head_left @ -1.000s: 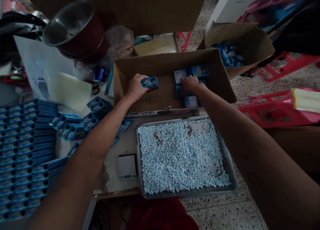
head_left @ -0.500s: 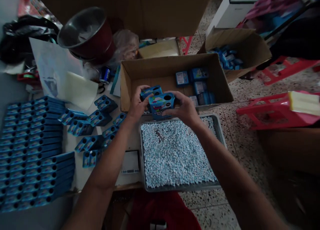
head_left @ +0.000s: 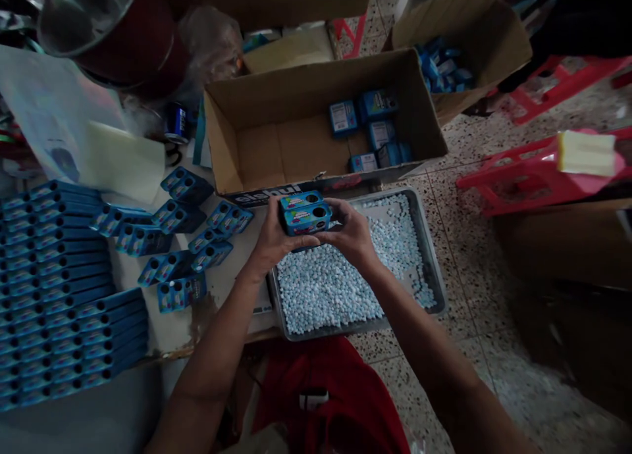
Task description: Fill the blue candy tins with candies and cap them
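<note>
Two small blue printed boxes (head_left: 306,221) with round dark holes in their tops are pressed side by side between my hands. My left hand (head_left: 272,238) grips their left end, thumb along the near side. On the right end, my right hand (head_left: 351,231) is closed around them. Both hands are over the back left of a metal tray (head_left: 441,276), above a layer of pale blue and white pellets (head_left: 320,289). Just behind them stands an open cardboard box (head_left: 261,148) with several blue boxes (head_left: 343,117) at its right end.
Left on the table are rows of stacked blue boxes (head_left: 59,296) and several loose pairs (head_left: 180,293). A red pot (head_left: 143,43) and a blue can (head_left: 176,122) stand behind. Another carton (head_left: 494,43) holds blue packs; red stools (head_left: 523,177) are at right.
The two boxes, apart and one in each hand before, are now together between both hands. The pellets have shifted, baring tray bottom at the back right. The view has moved.
</note>
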### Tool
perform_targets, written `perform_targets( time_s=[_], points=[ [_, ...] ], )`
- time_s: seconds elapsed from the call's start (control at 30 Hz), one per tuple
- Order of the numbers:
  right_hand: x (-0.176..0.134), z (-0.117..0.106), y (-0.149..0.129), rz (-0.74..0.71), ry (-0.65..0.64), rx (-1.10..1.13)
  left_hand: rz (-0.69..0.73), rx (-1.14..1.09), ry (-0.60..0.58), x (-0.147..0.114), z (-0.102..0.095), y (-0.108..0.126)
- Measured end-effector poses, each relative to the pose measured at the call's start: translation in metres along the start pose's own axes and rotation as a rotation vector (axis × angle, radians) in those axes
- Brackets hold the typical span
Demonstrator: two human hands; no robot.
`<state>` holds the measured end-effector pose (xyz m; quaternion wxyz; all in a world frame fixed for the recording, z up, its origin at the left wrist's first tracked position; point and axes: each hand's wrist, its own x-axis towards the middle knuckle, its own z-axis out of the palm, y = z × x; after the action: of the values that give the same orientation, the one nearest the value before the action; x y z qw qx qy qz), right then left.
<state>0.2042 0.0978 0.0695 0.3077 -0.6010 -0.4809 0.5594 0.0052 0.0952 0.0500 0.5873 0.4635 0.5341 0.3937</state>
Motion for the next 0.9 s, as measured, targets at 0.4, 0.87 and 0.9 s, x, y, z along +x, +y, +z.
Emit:
perform_targets(
  time_s=[0.4, 0.87, 0.9],
  points=[
    [-0.011, -0.025, 0.088, -0.167, -0.327, -0.941, -0.666, -0.249, 0.176, -0.14, -0.014, -0.063],
    [-0.058, -0.102, 0.128, -0.177, 0.021, -0.945, -0.578, -0.344, -0.055, -0.116, -0.011, -0.089],
    [-0.062, -0.122, 0.134, -0.149, 0.141, -0.969, -0.579, -0.37, -0.071, -0.122, -0.007, -0.09]
  ],
)
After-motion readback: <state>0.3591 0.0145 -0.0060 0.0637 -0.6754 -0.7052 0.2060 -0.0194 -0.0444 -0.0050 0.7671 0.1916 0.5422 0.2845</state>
